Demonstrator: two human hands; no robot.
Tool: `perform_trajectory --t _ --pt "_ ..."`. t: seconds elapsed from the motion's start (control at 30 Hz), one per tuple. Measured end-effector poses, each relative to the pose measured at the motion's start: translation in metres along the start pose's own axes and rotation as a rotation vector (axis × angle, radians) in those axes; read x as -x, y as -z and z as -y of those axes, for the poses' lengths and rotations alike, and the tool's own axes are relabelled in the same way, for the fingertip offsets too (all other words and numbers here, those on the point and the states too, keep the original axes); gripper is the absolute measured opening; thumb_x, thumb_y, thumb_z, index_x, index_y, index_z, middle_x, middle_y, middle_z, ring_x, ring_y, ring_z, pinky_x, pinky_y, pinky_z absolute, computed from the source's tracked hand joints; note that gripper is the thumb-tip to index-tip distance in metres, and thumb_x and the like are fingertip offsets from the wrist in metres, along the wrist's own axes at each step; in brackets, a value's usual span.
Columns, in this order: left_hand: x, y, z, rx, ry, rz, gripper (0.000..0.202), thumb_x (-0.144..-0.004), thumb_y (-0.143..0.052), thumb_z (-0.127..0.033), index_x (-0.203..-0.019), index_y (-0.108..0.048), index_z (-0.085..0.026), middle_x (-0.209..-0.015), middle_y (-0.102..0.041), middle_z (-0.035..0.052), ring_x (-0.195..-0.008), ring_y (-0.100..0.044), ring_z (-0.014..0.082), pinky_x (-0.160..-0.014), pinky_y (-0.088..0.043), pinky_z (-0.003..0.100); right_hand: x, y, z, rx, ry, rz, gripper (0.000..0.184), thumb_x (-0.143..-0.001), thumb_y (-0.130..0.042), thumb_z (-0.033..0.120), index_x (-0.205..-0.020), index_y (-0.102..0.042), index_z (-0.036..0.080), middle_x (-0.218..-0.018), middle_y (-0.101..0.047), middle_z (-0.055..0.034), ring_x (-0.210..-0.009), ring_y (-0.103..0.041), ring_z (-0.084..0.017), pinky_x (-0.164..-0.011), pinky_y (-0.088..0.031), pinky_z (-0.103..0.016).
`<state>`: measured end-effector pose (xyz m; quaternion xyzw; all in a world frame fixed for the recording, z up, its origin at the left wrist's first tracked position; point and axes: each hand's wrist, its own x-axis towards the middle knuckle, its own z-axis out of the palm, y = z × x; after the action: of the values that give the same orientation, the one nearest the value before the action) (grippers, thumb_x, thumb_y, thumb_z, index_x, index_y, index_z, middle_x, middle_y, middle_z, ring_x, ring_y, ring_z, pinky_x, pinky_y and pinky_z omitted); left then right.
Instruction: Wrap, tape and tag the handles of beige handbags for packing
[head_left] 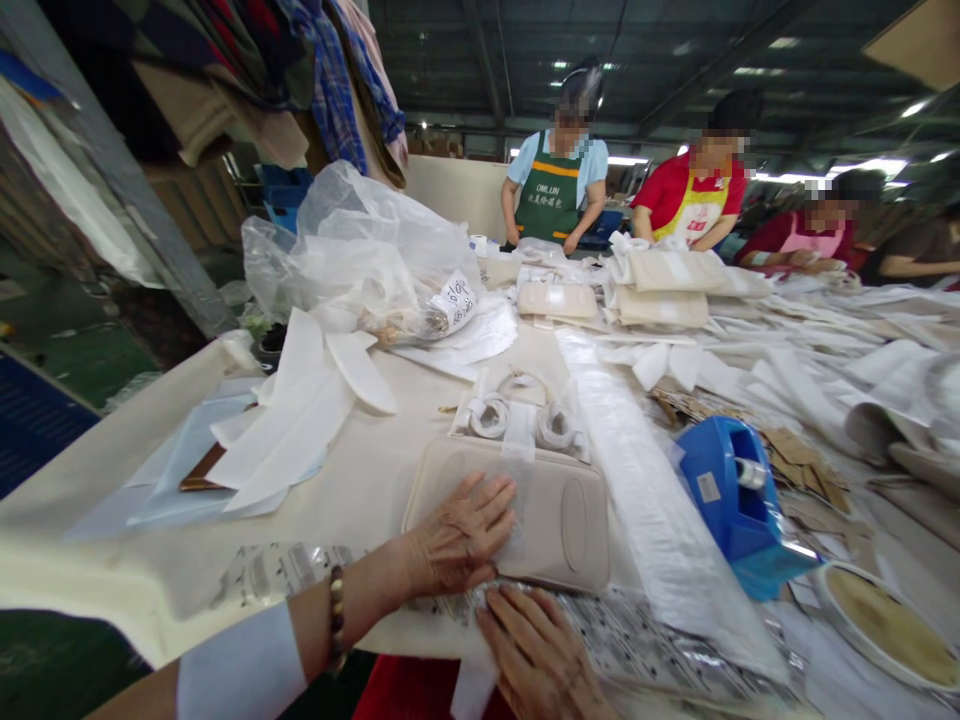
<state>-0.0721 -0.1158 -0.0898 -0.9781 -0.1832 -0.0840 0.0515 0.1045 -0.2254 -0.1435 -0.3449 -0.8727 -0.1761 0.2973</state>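
Note:
A flat beige bag (555, 510) with an oval outline on its right side lies on the table. My left hand (465, 535) rests flat on its left part, fingers stretched out. At the bag's near edge is my right hand (540, 655), its fingers together and bent over a whitish strip (474, 675) that hangs past the table edge; the thumb is hidden. Two wrapped coils of pale strap (489, 415) lie beyond the bag, and a translucent band (519, 435) runs from between them onto the bag. Printed clear plastic sleeves (645, 635) lie beside and under my right hand.
A blue tape dispenser (724, 500) and a roll of tape (892, 620) stand right. White sheets (300, 410) lie left, below a large clear plastic bag (375, 250). A stack of clear sleeves (637, 470) runs beside the beige bag. Several co-workers work beyond the piled bags (664, 290).

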Motion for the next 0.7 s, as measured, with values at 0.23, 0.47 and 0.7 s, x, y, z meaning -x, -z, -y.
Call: perform_trajectory --t 0.23,0.47,0.7 --pt "-0.016 0.009 0.002 0.005 -0.004 0.110 0.055 -0.072 -0.066 -0.037 -0.113 -0.052 -0.004 -0.133 -0.046 0.0286 -0.125 -0.042 0.0388 -0.101 -0.031 0.053 -0.021 -0.015 0.022 -0.103 -0.115 -0.338 0.025 -0.089 -0.044 0.006 -0.076 -0.064 0.015 -0.070 -0.072 -0.0012 -0.064 -0.065 -0.012 -0.063 -0.047 -0.026" --pt "-0.019 0.011 -0.001 0.011 0.043 0.181 0.056 -0.073 -0.064 -0.034 -0.117 -0.051 -0.002 -0.136 -0.043 0.0286 -0.127 -0.040 0.0387 -0.103 -0.031 0.048 -0.025 -0.019 0.032 -0.201 -0.120 -0.351 0.026 -0.084 -0.045 0.001 -0.067 -0.060 0.015 -0.062 -0.068 -0.0002 -0.053 -0.060 -0.010 -0.052 -0.042 -0.025" --pt "-0.025 0.021 -0.001 0.118 0.116 0.136 0.036 -0.082 -0.056 -0.042 -0.100 -0.059 -0.010 -0.123 -0.056 0.0196 -0.116 -0.050 0.0304 -0.099 -0.035 0.044 -0.020 -0.018 0.025 -0.244 -0.118 -0.346 0.024 -0.082 -0.046 0.002 -0.065 -0.058 0.015 -0.061 -0.065 -0.0006 -0.052 -0.056 -0.010 -0.048 -0.038 -0.025"
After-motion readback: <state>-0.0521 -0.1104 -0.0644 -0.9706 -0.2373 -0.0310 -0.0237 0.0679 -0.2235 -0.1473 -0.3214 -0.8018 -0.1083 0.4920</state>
